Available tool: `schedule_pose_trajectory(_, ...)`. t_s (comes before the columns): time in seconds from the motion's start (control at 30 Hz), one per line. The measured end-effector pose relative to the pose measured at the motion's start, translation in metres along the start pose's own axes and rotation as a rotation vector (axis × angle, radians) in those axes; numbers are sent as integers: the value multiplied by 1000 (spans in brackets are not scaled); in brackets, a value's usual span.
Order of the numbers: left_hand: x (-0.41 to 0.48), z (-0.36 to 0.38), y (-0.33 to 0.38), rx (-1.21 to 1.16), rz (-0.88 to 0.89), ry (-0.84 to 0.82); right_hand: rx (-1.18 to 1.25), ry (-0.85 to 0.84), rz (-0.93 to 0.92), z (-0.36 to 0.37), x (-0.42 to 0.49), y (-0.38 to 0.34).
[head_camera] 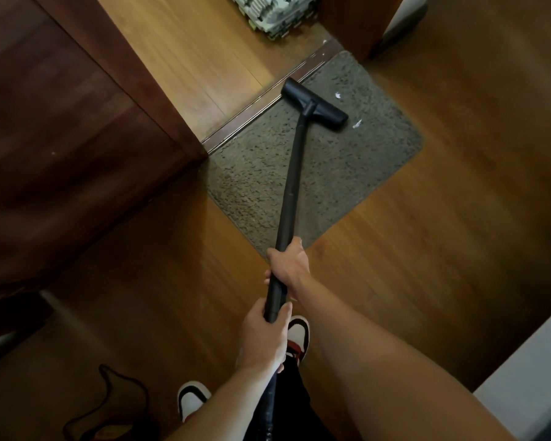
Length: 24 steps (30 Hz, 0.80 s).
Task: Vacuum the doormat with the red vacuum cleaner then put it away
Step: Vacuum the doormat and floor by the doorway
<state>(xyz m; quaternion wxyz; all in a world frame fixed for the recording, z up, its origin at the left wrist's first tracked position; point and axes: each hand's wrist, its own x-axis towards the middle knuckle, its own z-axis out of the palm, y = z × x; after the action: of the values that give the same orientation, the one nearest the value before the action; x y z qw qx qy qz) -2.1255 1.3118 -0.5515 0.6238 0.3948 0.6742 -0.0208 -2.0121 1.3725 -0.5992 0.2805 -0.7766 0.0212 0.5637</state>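
A grey doormat (347,173) lies on the wooden floor by the door threshold. The black vacuum wand (291,183) runs from my hands up to its floor nozzle (314,105), which rests on the mat's far part near the threshold. My right hand (290,265) grips the wand higher up. My left hand (263,337) grips its lower end, where the hose begins. Two white scraps (357,124) lie on the mat right of the nozzle. The red body of the vacuum is out of view.
A dark wooden door (77,138) stands open on the left. A metal threshold strip (268,106) crosses the doorway. A stack of grey-white items (274,14) sits beyond it. My shoes (191,404) are below; a black cord (115,396) loops at lower left.
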Motion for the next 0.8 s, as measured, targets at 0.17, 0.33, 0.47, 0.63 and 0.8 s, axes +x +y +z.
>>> schedule_pose_trajectory(0.17,12,8,8,4,-17,7,11,4,6,-8,7,-12)
schedule_pose_trajectory(0.33,10,6,6,-4,3,-4,16,4,9,-6,4,-10)
schedule_pose_trajectory(0.47,-2,-1,-9,7,15,-9,13,9,24,1,-8,4)
schedule_pose_trajectory(0.63,-19,-22,-37,15,-7,-22,7,9,44,20,-30,32)
schedule_pose_trajectory(0.8,-40,-54,-67,33,-23,-54,24,9,67,47,-55,61)
